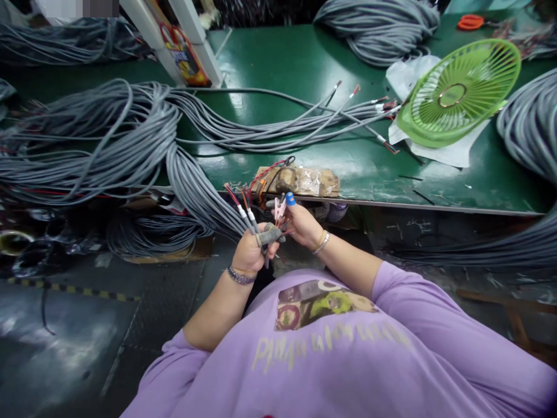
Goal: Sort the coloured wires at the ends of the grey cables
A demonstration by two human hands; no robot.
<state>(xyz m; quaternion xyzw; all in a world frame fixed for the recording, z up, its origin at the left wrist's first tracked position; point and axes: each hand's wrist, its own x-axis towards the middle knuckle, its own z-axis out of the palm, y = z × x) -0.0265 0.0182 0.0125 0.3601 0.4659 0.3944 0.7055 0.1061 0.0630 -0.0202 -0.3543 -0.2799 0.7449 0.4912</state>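
My left hand [252,251] is closed round the ends of several grey cables [202,184] at the front edge of the bench, with a grey wrap on its finger. Red and dark wires stick out of the cable ends above it. Close beside it on the right, my right hand [302,223] is closed by a pale pink clip [279,209] and thin wires; a blue cover sits on its thumb. Exactly what its fingertips pinch is too small to make out. Just beyond both hands a worn wooden block [300,181] with tape lies on the bench edge.
The green bench [270,55] carries a large grey cable bundle [117,130] at left and loose cable ends in the middle. A green fan [452,96] and orange-handled scissors [470,22] are at right. A white post [174,40] stands at back left.
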